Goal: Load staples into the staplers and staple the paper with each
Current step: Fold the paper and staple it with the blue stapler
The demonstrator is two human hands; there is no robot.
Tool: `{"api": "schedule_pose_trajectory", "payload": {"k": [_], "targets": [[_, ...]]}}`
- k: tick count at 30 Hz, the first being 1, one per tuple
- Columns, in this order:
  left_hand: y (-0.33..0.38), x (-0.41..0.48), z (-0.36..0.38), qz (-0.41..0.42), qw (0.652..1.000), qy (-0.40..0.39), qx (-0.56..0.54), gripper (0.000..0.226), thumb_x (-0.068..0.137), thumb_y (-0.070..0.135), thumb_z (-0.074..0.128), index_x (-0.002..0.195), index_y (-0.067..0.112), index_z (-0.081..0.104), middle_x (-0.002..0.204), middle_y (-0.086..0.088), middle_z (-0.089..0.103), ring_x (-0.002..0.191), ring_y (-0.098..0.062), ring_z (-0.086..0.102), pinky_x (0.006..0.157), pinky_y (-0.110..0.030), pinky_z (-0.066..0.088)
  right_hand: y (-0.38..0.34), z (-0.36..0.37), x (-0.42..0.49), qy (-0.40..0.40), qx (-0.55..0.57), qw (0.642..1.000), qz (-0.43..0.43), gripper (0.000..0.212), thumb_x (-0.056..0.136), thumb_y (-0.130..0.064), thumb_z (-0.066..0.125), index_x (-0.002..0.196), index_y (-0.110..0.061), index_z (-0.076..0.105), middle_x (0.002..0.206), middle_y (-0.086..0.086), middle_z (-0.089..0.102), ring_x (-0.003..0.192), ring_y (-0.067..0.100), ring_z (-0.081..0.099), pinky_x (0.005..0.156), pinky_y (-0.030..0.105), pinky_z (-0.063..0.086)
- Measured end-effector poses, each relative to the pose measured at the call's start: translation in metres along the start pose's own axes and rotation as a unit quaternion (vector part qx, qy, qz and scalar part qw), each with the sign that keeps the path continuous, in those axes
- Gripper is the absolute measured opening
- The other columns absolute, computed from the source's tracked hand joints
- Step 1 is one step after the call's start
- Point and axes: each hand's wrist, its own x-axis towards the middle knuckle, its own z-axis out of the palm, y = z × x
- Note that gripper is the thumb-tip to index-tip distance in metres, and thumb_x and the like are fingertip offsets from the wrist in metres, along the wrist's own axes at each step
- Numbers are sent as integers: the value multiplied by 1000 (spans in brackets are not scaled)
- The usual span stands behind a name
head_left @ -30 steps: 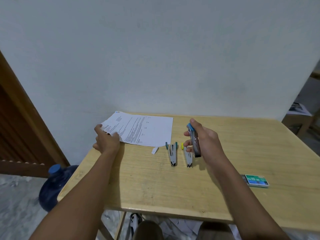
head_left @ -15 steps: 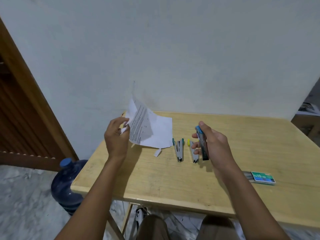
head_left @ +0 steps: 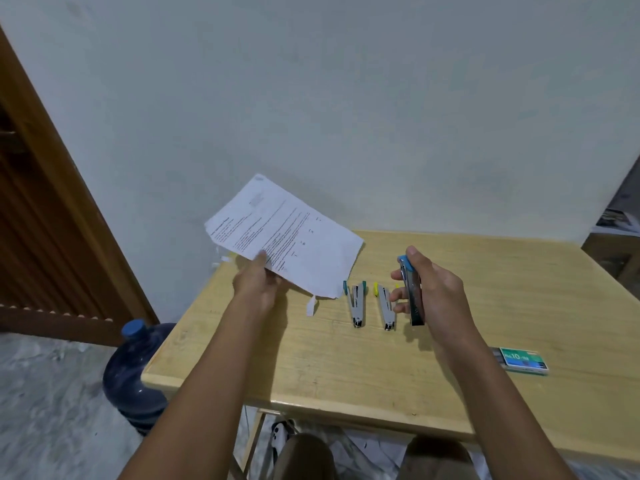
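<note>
The wooden table (head_left: 346, 368) is standing against the wall, with a blue water jug (head_left: 135, 375) sitting on the floor by its near left corner. The printed paper (head_left: 298, 244) is hanging tilted in the air over the far left corner. The left hand (head_left: 258, 282) is pinching its near edge, thumb lying on top, forearm reaching forward. The right hand (head_left: 438, 296) is hovering over the middle of the table, its fingers curling round a blue-capped stapler (head_left: 412, 296) and its thumb pressing on the blue end. Two more staplers are lying side by side between the hands, a teal-tipped stapler (head_left: 356, 303) and a yellow-tipped stapler (head_left: 386, 306). A green staple box (head_left: 523, 358) is lying towards the near right edge, and a small paper scrap (head_left: 311, 306) is lying just below the sheet.
</note>
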Motion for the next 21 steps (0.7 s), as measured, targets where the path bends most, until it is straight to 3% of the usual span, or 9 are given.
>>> {"api": "schedule_pose_trajectory", "payload": {"k": [1, 3, 6, 8, 10, 12, 16, 19, 21], "targets": [[-5, -2, 3, 7, 1000, 9, 27, 25, 96, 10, 60, 120, 6, 59, 108, -11, 71, 82, -20, 68, 51, -26, 52, 0, 0, -1, 0, 0, 1000, 1, 42, 91, -47, 62, 93, -6, 69, 80, 4, 71, 58, 21, 63, 49, 28, 52], [-8, -4, 9, 41, 998, 14, 39, 23, 97, 8, 57, 120, 7, 60, 108, -12, 71, 80, -21, 65, 50, -26, 49, 0, -2, -2, -1, 1, 1000, -3, 40, 90, -46, 63, 93, -6, 69, 81, 5, 70, 57, 20, 63, 49, 28, 52], [10, 0, 19, 133, 987, 39, 86, 13, 98, 17, 54, 108, 10, 61, 104, -11, 68, 88, -29, 67, 70, -37, 55, -2, -7, -3, 4, 8, 1000, -6, 39, 91, -43, 62, 98, -5, 68, 86, 8, 69, 56, 18, 62, 46, 25, 51], [31, 0, 28, 233, 956, 68, 163, 11, 98, 23, 53, 98, 14, 58, 95, -6, 66, 87, -25, 66, 73, -36, 52, -2, -11, -2, 11, 10, 1000, -6, 38, 92, -42, 61, 102, -6, 68, 88, 9, 69, 56, 18, 62, 45, 25, 51], [51, -9, 40, 366, 897, 65, 240, 15, 100, 23, 52, 92, 9, 52, 80, 0, 57, 72, -11, 56, 67, -25, 45, -2, -13, 0, 17, 11, 1000, -6, 38, 93, -42, 61, 102, -6, 68, 89, 9, 69, 57, 19, 62, 45, 25, 51], [65, -21, 49, 496, 801, 29, 334, 20, 101, 18, 48, 87, 5, 44, 71, -2, 45, 60, -11, 41, 57, -23, 34, -2, -14, 2, 20, 10, 1000, -6, 39, 93, -43, 61, 102, -5, 68, 90, 9, 70, 58, 20, 62, 45, 25, 50], [62, -31, 54, 598, 639, -57, 481, 12, 100, 14, 47, 91, 6, 50, 67, -7, 51, 60, -24, 44, 55, -30, 33, -1, -14, 3, 22, 16, 1000, -5, 41, 93, -43, 61, 103, -4, 68, 90, 9, 70, 59, 21, 62, 46, 26, 51], [36, -24, 37, 584, 588, -86, 552, 15, 102, 19, 46, 107, 12, 59, 86, -9, 70, 73, -32, 63, 61, -36, 46, 2, -14, 2, 27, 15, 1000, -6, 39, 94, -43, 59, 99, -6, 68, 85, 7, 67, 55, 18, 58, 44, 24, 47], [15, -24, 23, 575, 582, -92, 567, 18, 102, 20, 46, 110, 15, 61, 95, -7, 73, 81, -31, 67, 63, -34, 47, 5, -13, 4, 28, 17, 999, 4, 39, 93, -47, 58, 98, -9, 66, 76, 2, 58, 48, 14, 46, 41, 23, 37]]}}
